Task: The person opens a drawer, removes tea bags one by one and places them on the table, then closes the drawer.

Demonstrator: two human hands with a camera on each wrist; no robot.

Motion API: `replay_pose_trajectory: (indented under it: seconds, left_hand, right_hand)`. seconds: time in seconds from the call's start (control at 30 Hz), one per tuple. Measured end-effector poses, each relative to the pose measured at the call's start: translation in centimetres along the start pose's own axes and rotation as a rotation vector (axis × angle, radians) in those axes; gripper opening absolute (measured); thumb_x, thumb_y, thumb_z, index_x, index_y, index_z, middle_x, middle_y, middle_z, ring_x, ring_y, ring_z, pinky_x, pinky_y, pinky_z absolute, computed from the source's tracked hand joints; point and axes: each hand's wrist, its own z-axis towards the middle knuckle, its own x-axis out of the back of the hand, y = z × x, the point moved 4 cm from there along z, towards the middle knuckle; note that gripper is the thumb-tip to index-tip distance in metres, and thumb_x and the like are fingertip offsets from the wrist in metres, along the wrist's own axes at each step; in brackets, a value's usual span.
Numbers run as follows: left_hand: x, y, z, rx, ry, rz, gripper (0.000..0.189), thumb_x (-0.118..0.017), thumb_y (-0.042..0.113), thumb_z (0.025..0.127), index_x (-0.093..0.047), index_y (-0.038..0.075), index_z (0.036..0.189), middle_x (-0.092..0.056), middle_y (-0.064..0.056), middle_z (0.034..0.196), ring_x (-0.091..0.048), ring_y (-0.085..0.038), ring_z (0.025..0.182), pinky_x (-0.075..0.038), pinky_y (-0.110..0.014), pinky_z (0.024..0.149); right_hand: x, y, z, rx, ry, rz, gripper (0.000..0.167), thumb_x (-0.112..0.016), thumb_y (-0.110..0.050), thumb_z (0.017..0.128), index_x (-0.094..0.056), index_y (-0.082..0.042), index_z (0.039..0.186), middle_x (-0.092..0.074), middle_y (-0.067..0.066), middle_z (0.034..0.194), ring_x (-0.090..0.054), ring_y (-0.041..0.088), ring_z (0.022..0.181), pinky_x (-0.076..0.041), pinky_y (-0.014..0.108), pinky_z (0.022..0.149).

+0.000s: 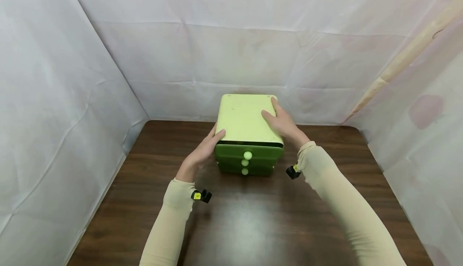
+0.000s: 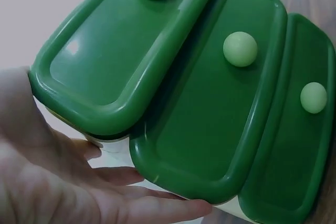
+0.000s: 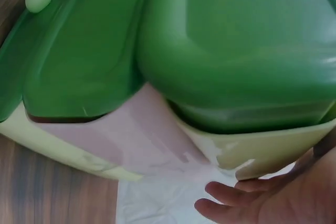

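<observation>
A small drawer box [image 1: 249, 117] with a pale yellow-green top and several green drawer fronts stands between both hands at the back of the table. My left hand [image 1: 203, 150] grips its left side, thumb on the top edge and fingers along the side wall. On the right, my right hand [image 1: 283, 124] holds the other side, with thumb and a finger over the top. The top drawer [image 2: 115, 45] juts forward of the middle drawer [image 2: 202, 103], and a dark gap shows behind its front in the right wrist view. Round pale knobs [image 1: 247, 155] sit on the fronts.
The dark wood-grain table [image 1: 144, 201] extends around the box. Behind it hangs a white sheet [image 1: 231, 57], close to the box's back. More sheeting [image 1: 65, 109] lines the left side, and a pale pole-like strip [image 1: 408, 53] slants down at the right corner.
</observation>
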Motion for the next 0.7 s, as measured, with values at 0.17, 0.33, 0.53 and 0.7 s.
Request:
replay_pose_trajectory:
  seconds: [0.17, 0.33, 0.53, 0.7]
  left_hand:
    - [0.5, -0.5, -0.3, 0.038, 0.043, 0.029, 0.073, -0.040, 0.066, 0.095, -0.001, 0.044, 0.153, 0.005, 0.016, 0.159, -0.003, -0.015, 0.144, -0.024, -0.053, 0.108]
    - [1.1, -0.8, -0.5, 0.062, 0.080, 0.036, 0.074, -0.041, 0.068, 0.094, -0.002, 0.046, 0.153, 0.003, 0.014, 0.159, -0.006, -0.019, 0.145, -0.024, -0.056, 0.107]
    - [0.9, -1.4, -1.1, 0.052, 0.078, 0.076, 0.075, -0.039, 0.068, 0.094, -0.001, 0.043, 0.154, 0.004, 0.012, 0.160, 0.000, -0.020, 0.145, -0.021, -0.058, 0.107]
    - [0.7, -2.3, -1.7, 0.100, 0.122, 0.033, 0.077, -0.045, 0.071, 0.091, -0.007, 0.046, 0.153, -0.003, 0.004, 0.161, -0.028, -0.036, 0.138, -0.041, -0.063, 0.088]
  right_hand:
    - [-1.1, -0.6, -1.2, 0.055, -0.029, -0.055, 0.077, -0.043, -0.050, 0.101, -0.001, -0.020, 0.158, -0.002, 0.003, 0.162, -0.001, 0.028, 0.146, -0.008, 0.051, 0.113]
    - [-2.4, -1.6, -3.6, 0.105, -0.068, -0.117, 0.077, -0.043, -0.051, 0.101, -0.005, -0.017, 0.158, 0.001, 0.008, 0.162, 0.014, 0.031, 0.144, -0.007, 0.059, 0.111]
    - [-4.0, -2.0, -7.4, 0.134, -0.066, -0.282, 0.075, -0.045, -0.051, 0.100, -0.016, -0.011, 0.157, 0.007, 0.025, 0.158, 0.004, 0.044, 0.143, -0.015, 0.064, 0.107]
    - [-5.6, -2.2, -10.0, 0.200, 0.013, -0.475, 0.073, -0.050, -0.050, 0.099, -0.027, -0.009, 0.154, 0.000, 0.032, 0.155, -0.007, 0.053, 0.139, -0.022, 0.068, 0.102]
